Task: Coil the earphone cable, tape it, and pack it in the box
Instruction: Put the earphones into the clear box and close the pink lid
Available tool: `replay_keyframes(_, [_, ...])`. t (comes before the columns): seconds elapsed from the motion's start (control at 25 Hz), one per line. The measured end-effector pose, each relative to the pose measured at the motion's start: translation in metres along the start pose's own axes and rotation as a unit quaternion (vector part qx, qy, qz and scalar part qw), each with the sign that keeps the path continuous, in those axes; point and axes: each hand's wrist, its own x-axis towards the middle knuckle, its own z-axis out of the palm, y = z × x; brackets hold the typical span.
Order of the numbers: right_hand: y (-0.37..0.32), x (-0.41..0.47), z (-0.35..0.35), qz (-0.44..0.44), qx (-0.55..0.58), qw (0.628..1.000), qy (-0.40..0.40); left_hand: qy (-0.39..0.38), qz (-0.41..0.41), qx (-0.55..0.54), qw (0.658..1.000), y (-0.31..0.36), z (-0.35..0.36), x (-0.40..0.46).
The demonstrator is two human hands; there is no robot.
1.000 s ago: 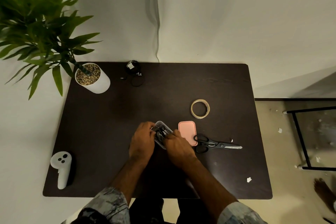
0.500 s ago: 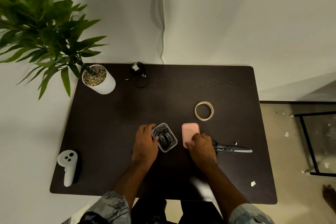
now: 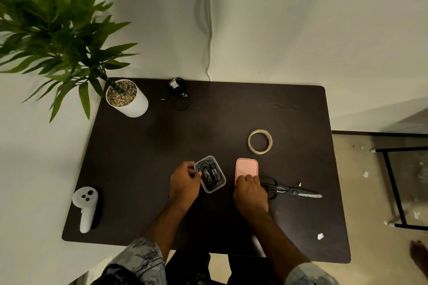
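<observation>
On table: left hand [image 3: 184,184] grips box [image 3: 210,174]; right hand [image 3: 251,194] fingertips on lid [image 3: 247,167].

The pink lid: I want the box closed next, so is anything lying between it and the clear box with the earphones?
Nothing visible does. The pink rectangular lid lies flat just right of the clear plastic box, with only bare dark table between them. The right hand rests on the lid's near end; the left hand steadies the box.

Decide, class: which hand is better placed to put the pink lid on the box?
Right. The right hand already rests on the pink lid, while the left hand steadies the box holding the coiled earphones.
</observation>
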Motion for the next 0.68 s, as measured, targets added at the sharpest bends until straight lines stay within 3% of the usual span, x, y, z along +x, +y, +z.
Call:
replay_keyframes(0.16, [0.006, -0.012, 0.002, -0.029, 0.062, 0.993, 0.1, -0.002, -0.023, -0.026, 0.999, -0.005, 0.0, 0.001])
replay_keyframes(0.32, [0.013, -0.023, -0.004, -0.047, 0.254, 0.937, 0.234, 0.0, -0.042, -0.033, 0.999, -0.007, 0.0, -0.001])
replay_keyframes(0.44, [0.012, -0.027, -0.014, 0.019, 0.394, 0.888, 0.238, 0.001, -0.063, -0.058, 0.996, -0.004, 0.001, -0.001])
replay_keyframes(0.56, [0.006, -0.027, -0.017, 0.072, 0.426, 0.864, 0.259, -0.002, -0.07, -0.08, 0.994, -0.002, 0.001, -0.001])
replay_keyframes(0.68, [0.002, -0.02, -0.022, 0.156, 0.523, 0.795, 0.265, -0.014, -0.077, -0.077, 0.994, -0.002, -0.001, -0.001])
